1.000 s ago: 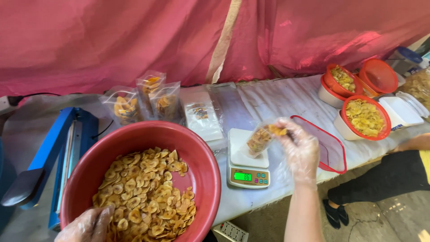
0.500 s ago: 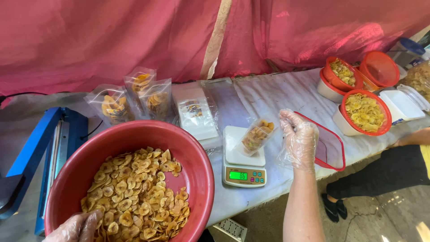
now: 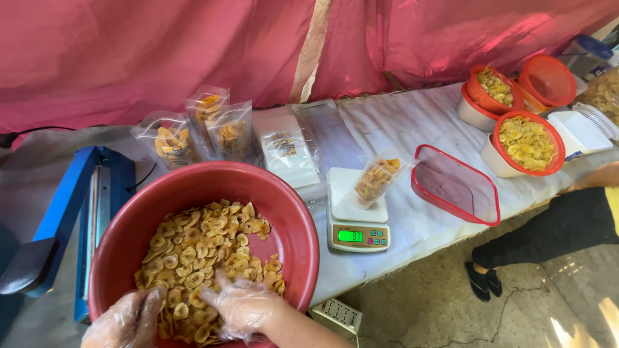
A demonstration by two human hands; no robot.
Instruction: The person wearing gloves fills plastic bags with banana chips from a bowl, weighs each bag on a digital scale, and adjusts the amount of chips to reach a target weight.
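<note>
My way right from the big red plastic basin is blocked by the white digital scale; bare table lies beyond it.

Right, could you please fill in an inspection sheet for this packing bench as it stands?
Surface: table under a pale wrinkled cover.
Job's things: red basin of banana chips; part-filled pouch lying on the scale, display lit.
Clutter: filled pouches, empty pouch stack, red-rimmed tubs, red-edged lid, blue heat sealer.
Hands: left hand and right hand, gloved, in the chips.
Cables: nothing seen.
Surroundings: pink tarpaulin; another person's leg.
</note>
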